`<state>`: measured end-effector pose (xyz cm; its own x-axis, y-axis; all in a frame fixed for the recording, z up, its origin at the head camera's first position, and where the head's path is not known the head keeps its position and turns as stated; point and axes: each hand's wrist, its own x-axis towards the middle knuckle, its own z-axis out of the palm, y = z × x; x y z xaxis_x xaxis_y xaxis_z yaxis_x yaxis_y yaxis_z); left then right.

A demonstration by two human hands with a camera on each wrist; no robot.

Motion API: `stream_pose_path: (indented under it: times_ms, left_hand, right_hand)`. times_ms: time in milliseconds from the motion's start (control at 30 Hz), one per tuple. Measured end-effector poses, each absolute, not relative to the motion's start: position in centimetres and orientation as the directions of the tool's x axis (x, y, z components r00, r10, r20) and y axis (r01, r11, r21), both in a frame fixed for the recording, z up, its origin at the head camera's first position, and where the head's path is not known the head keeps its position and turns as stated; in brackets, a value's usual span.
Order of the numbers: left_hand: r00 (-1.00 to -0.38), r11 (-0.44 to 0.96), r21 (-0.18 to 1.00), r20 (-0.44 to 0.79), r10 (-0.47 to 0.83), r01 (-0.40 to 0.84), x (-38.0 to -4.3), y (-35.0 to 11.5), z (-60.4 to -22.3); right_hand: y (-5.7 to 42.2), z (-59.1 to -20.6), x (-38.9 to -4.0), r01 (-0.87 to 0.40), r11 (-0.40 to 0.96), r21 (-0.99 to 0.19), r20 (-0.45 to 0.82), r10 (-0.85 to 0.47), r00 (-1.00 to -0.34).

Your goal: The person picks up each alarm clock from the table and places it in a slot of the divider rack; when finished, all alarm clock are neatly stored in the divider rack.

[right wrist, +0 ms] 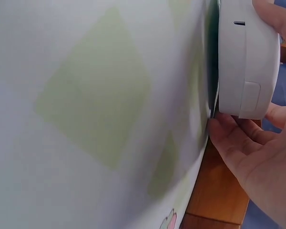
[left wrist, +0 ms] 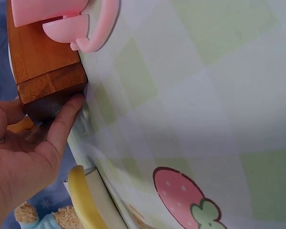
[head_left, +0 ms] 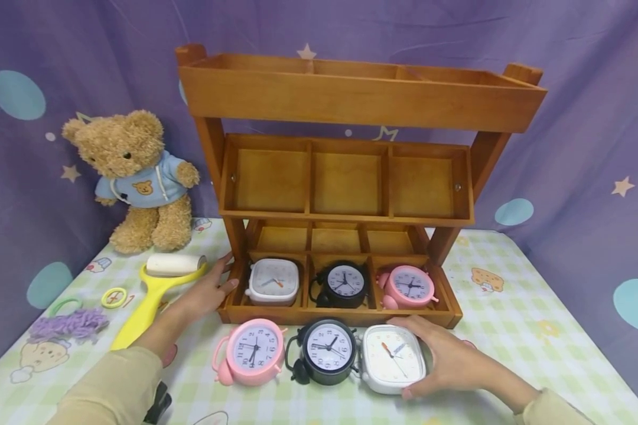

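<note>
R grip [head_left: 448,358] on rounded-sq wht clock [head_left: 392,359]

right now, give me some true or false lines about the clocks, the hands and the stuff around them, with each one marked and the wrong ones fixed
1. The right hand holds the white clock in front of the wooden rack. True.
2. The left hand is gripping a pink clock. False: it touches the rack's left end.
3. In front of the rack, a black clock is between a pink clock and the white clock. True.
4. Among the clocks in the rack, the pink one is left of the black one. False: it is on the right.
5. The teddy bear wears a blue hoodie. True.
</note>
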<state>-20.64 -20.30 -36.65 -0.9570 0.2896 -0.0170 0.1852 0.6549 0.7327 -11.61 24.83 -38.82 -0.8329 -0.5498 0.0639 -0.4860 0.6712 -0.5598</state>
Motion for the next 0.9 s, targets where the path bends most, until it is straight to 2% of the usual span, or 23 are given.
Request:
stream_pose_path:
  times_ms: [400, 700, 900]
  left_hand:
    - [-0.956, 0.639, 0.742, 0.004, 0.295, 0.200, -20.5, -20.3, -36.8]
    - [-0.955, 0.639, 0.740, 0.015, 0.298, 0.211, -20.6, -20.4, -36.9]
    - [-0.956, 0.646, 0.735, 0.011, 0.293, 0.206, -20.7, -20.4, -36.9]
  right_hand:
    - [26.6, -37.3, -11.2, -0.512, 0.652, -0.559, 0.081, -0.572, -0.816]
    - [27.0, -34.4, -11.7, -0.581, 0.646, -0.496, 0.149, -0.595, -0.790]
    - [26.7, -31.8, -12.1, -0.552, 0.660, -0.509, 0.117, -0.582, -0.805]
